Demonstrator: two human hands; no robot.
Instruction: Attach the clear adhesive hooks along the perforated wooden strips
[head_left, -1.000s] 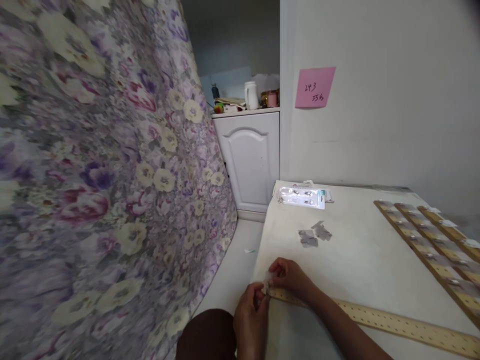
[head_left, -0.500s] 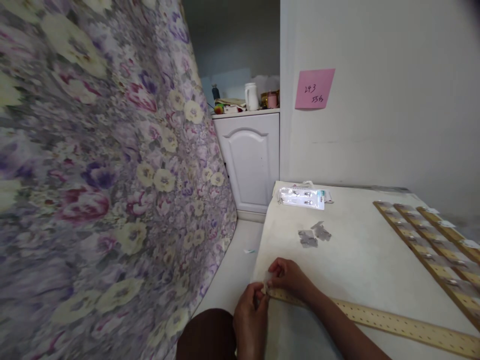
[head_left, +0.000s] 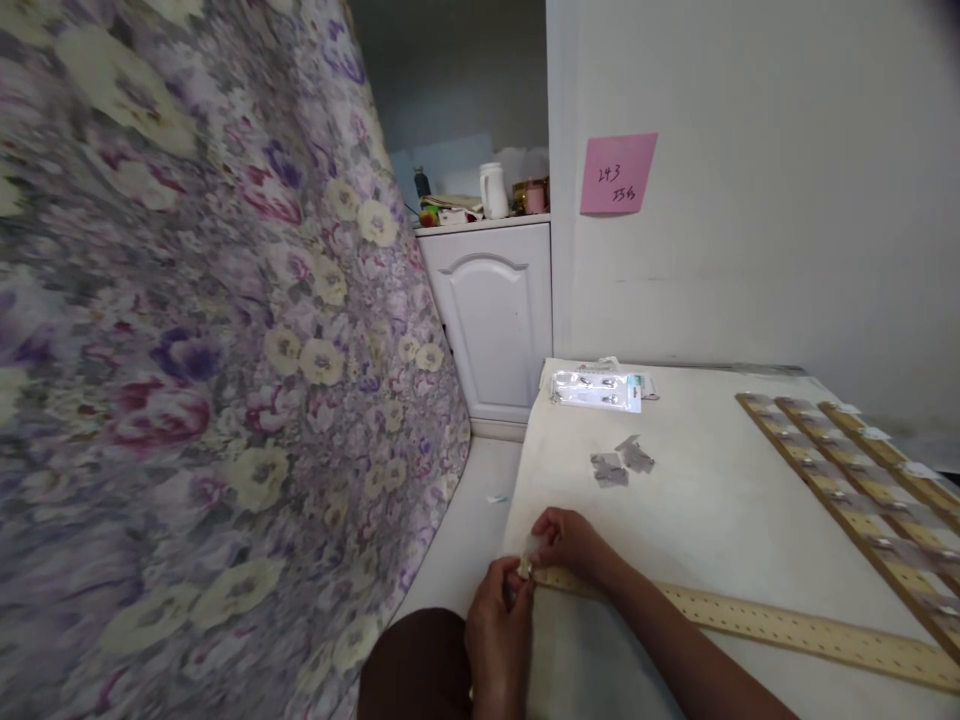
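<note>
My left hand [head_left: 501, 625] is closed, thumb and fingers pinched at the left end of a pale wooden strip [head_left: 780, 622] with rows of small holes. My right hand [head_left: 574, 545] meets it there, its fingertips closed on a small translucent plastic piece [head_left: 534, 546] at the strip's end. A tiny shiny part shows between the hands, too small to make out. Beyond them on the white table [head_left: 697, 480] lie several small grey translucent pieces [head_left: 610, 470], some overlapping. The right forearm passes over the strip and hides part of it.
Wooden strips [head_left: 840, 490] fitted with translucent pieces and metal clips lie at the right. A clear blister pack [head_left: 596, 390] rests at the table's far edge. A floral curtain [head_left: 225, 350] hangs at left; a white cabinet [head_left: 491, 320] stands behind. A pink note [head_left: 619, 173] is on the wall.
The whole view has shifted slightly, so things appear a little further left and up. Both hands remain together at the strip's end, with only slight finger movement.
</note>
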